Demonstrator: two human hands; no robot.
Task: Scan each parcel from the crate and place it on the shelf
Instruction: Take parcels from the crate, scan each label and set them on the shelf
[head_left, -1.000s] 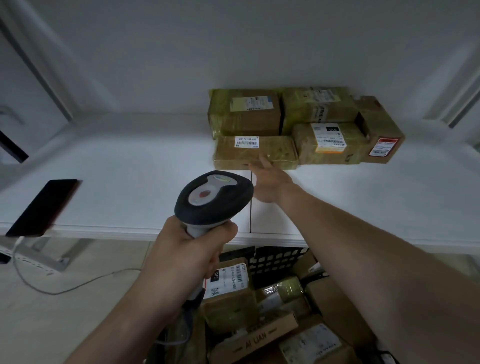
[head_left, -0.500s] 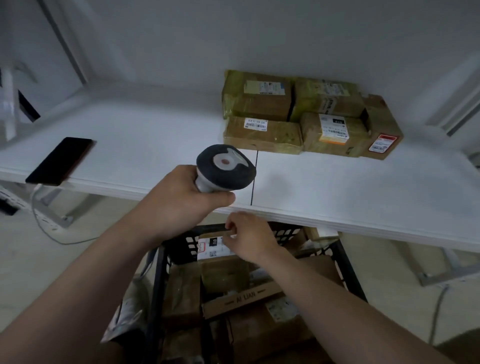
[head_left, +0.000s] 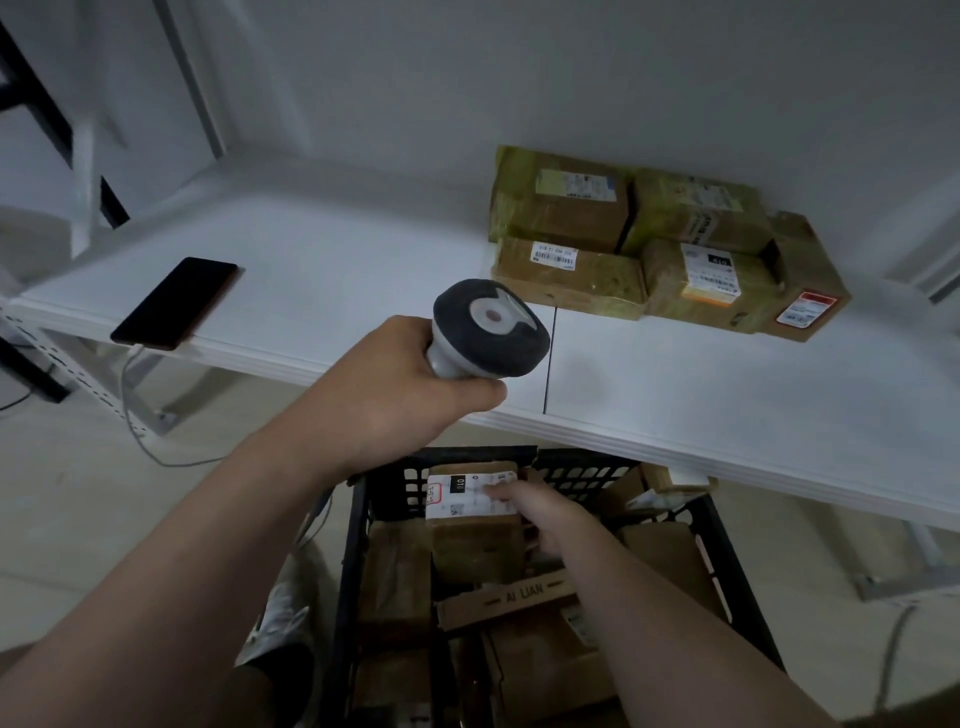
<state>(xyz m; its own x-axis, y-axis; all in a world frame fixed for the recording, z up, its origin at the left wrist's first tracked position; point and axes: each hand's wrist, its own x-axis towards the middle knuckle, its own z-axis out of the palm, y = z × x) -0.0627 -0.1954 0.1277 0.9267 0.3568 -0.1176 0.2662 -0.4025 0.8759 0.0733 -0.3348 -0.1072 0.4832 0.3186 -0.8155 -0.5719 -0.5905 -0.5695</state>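
Note:
My left hand (head_left: 395, 389) grips a grey handheld scanner (head_left: 491, 330), held above the front edge of the white shelf (head_left: 363, 270). Down in the black crate (head_left: 358, 519), my right hand (head_left: 540, 512) rests on a brown parcel with a white label (head_left: 470, 512), fingers over the label's right side; whether it grips the parcel is unclear. Several taped brown parcels (head_left: 660, 244) stand in a cluster at the shelf's back right. More cardboard parcels fill the crate, one marked "AI LIAN" (head_left: 514, 597).
A dark phone (head_left: 174, 304) lies on the shelf's left front edge with a cable hanging to the floor. The shelf's metal legs stand at left and right. The crate sits on the floor partly under the shelf edge.
My right hand has left the shelf parcels and dropped into the crate onto the labelled parcel. The view tilted down; my left hand keeps the scanner raised.

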